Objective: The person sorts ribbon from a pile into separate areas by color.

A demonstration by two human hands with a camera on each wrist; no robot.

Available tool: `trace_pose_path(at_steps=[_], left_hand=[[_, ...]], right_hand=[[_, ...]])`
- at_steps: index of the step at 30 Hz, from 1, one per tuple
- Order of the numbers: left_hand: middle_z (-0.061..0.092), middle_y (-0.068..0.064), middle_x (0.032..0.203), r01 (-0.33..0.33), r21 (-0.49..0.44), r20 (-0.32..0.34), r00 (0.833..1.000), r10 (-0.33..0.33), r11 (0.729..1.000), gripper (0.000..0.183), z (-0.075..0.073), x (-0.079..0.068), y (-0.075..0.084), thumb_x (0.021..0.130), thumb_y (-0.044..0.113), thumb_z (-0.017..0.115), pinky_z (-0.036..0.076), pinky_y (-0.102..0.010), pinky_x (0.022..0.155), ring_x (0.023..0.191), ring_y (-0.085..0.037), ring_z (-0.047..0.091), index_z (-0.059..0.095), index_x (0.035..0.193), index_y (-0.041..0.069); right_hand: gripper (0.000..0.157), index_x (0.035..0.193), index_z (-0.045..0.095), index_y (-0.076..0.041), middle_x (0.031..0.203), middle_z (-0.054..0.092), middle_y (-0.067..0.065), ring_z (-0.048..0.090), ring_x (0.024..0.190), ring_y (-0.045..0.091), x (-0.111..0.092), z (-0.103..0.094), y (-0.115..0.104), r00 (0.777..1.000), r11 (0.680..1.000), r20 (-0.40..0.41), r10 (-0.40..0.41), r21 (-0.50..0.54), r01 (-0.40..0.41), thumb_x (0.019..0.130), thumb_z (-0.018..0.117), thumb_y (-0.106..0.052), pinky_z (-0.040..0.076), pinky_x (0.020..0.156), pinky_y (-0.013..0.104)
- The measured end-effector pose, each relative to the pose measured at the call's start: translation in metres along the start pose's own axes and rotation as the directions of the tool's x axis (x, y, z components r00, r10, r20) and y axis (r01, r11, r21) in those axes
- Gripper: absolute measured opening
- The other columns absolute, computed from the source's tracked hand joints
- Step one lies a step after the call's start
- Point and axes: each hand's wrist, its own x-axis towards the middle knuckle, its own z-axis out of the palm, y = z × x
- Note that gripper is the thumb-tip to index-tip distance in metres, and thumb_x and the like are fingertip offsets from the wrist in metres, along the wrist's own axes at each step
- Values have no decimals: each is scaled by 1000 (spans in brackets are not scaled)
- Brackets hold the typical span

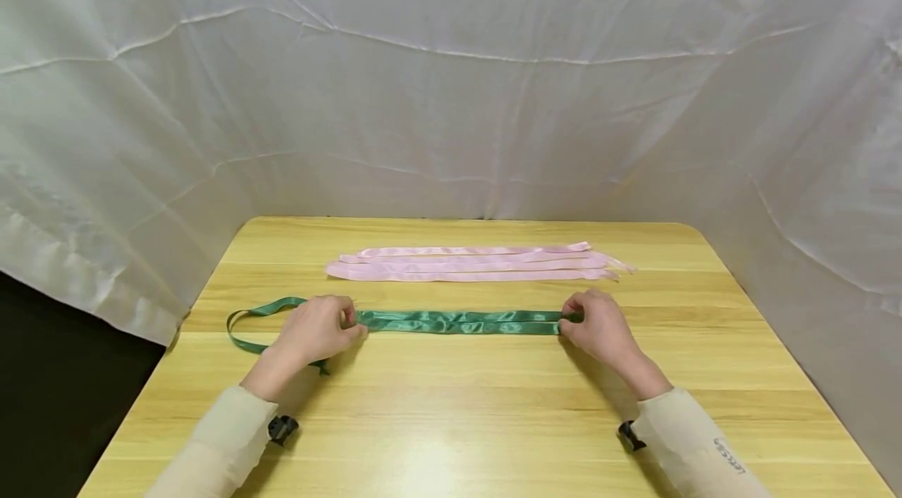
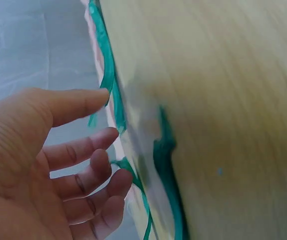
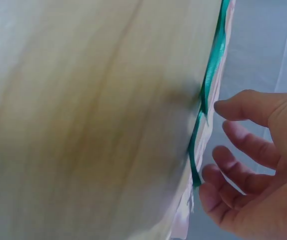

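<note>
Two shiny green ribbon strips (image 1: 458, 322) lie flat side by side on the wooden table (image 1: 451, 404). At their left end is my left hand (image 1: 320, 328); in the left wrist view its thumb and bent fingers (image 2: 78, 187) are spread apart, fingertips right at the ribbon ends. My right hand (image 1: 599, 328) is at the opposite end, thumb (image 3: 243, 106) and loosely bent fingers separated by a gap, beside the green ribbon (image 3: 214, 65). Another green ribbon (image 1: 239, 326) loops left of my left hand and passes partly hidden beneath it.
Several pink ribbon strips (image 1: 465, 266) lie in a row behind the green ones, toward the table's back edge. Pale cloth curtains (image 1: 451, 91) enclose the back and sides. A dark area (image 1: 63, 388) lies beyond the table's left edge.
</note>
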Motion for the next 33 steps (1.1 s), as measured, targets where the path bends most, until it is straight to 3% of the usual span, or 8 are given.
trace_pose_path(at_steps=[5, 11, 15, 21, 27, 33], left_hand=[[50, 5, 58, -4, -17, -23, 1000, 3, 1000, 27, -8, -5, -5, 99, 35, 73, 28, -27, 48, 49, -12, 39, 64, 81, 18], [41, 5, 54, -22, -28, -93, 995, 19, 999, 27, -18, -14, -13, 103, 30, 69, 25, -26, 47, 46, -11, 34, 63, 80, 16], [49, 5, 59, -61, -50, -63, 996, 58, 997, 18, -24, -22, -20, 102, 22, 69, 32, -27, 49, 49, -11, 39, 69, 86, 14], [65, 3, 84, -106, -84, 39, 993, 109, 991, 4, -30, -35, -31, 98, 15, 71, 45, -31, 64, 69, -12, 52, 75, 99, 13], [73, -2, 104, -140, -38, 91, 986, 143, 989, 18, -33, -47, -39, 91, 12, 80, 57, -44, 80, 97, -23, 69, 76, 108, 13], [75, -7, 110, -127, -3, 88, 988, 126, 992, 28, -37, -52, -45, 88, 11, 84, 59, -47, 80, 101, -29, 71, 75, 115, 10]], right_hand=[[10, 94, 72, -3, 107, 70, 20, 61, 105, 42, 3, 1, -7, 997, 1000, -77, -15, 25, 17, 88, 77, -8, 48, 89, 55], [7, 94, 72, -3, 105, 70, 19, 62, 105, 41, 9, 9, -30, 987, 993, -146, -63, 86, 76, 89, 76, -6, 49, 89, 52], [8, 96, 72, -4, 105, 70, 16, 63, 101, 38, 13, 20, -53, 988, 985, -112, -106, 126, 120, 90, 76, -6, 51, 85, 49], [11, 102, 73, -5, 106, 70, 12, 65, 100, 32, 19, 39, -87, 983, 971, -29, -180, 152, 183, 93, 77, -9, 54, 86, 48], [15, 108, 73, -5, 108, 70, 7, 67, 104, 28, 24, 55, -126, 976, 959, 44, -214, 200, 202, 95, 76, -13, 57, 90, 47], [15, 111, 73, -5, 110, 70, 8, 67, 104, 28, 30, 73, -166, 945, 928, 108, -310, 250, 276, 98, 72, -13, 56, 89, 45]])
